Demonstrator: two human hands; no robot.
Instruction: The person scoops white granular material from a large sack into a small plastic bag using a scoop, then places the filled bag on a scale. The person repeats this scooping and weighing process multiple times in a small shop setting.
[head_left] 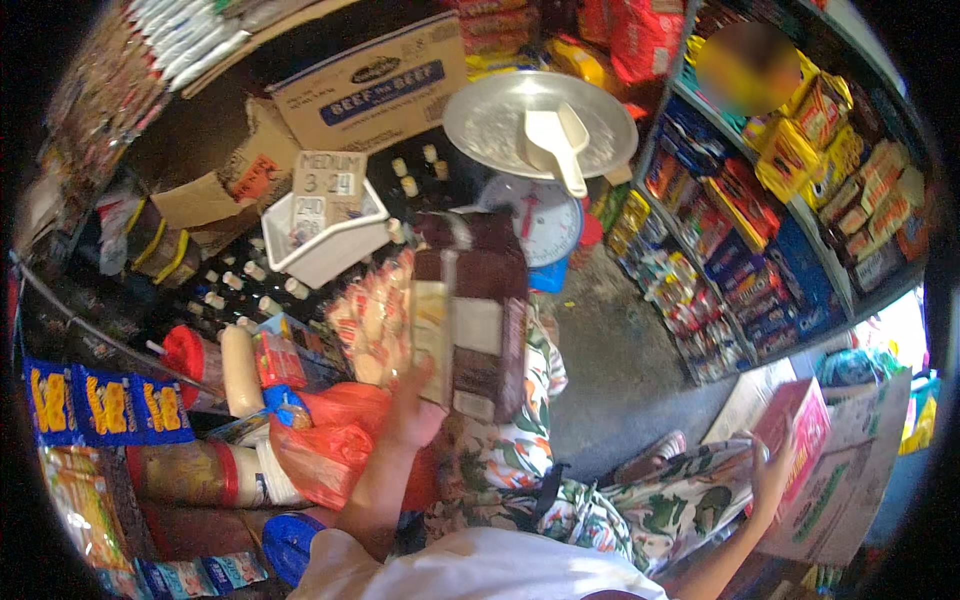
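Observation:
My left hand (415, 408) is closed on the lower left side of a dark brown plastic-wrapped pack (485, 325) with a pale panel. The pack is upright in front of my lap, and some of my fingers are hidden by it. At the right, my right hand (772, 472) grips the near side of a red box (800, 425). That box sits in or against an open cardboard carton (850, 475). Just left of my left forearm lies an orange-red plastic bag (330, 440).
Beyond the brown pack stands a dial scale (535, 215) with a round metal pan (480, 125) and a white scoop (560, 140). Dark bottles (215, 300) surround a white tray (330, 245). Shelves of snack packets (745, 235) line the right; blue packets (110, 405) hang at left.

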